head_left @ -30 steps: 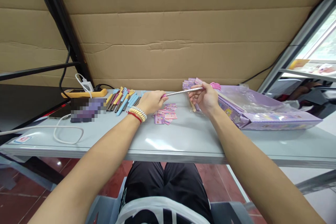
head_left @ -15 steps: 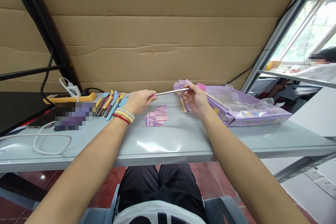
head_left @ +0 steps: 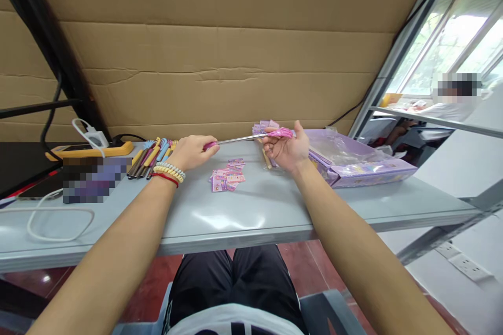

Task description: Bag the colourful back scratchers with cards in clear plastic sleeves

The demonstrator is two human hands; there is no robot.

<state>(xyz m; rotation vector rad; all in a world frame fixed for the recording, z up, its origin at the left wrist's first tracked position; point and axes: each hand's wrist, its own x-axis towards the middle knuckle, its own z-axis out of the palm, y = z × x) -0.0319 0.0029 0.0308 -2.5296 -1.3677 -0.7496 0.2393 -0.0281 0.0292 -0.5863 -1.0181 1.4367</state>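
A telescopic back scratcher [head_left: 239, 140] stretches level between my hands, its silver rod drawn out. My left hand [head_left: 192, 151] is closed around its pink handle end, with bracelets on that wrist. At the other end, the pink claw-shaped head [head_left: 281, 133] lies against the palm of my right hand [head_left: 291, 152]. That hand is turned palm up, its thumb apart and its fingers loose beneath the head. Below the rod, small pink and purple printed cards [head_left: 228, 176] lie in a loose pile on the table [head_left: 243, 214].
Several colourful back scratchers [head_left: 146, 159] lie left of my left hand. Further left are a yellow power strip [head_left: 113, 149] and a white cable [head_left: 92, 220]. A purple box [head_left: 365, 175] with clear plastic stands right. Behind my right hand are more cards [head_left: 259, 128]. Another person sits far right.
My right hand has opened and turned palm up, uncovering the pink head it was partly hiding. My left hand keeps the handle. The view has shifted slightly.
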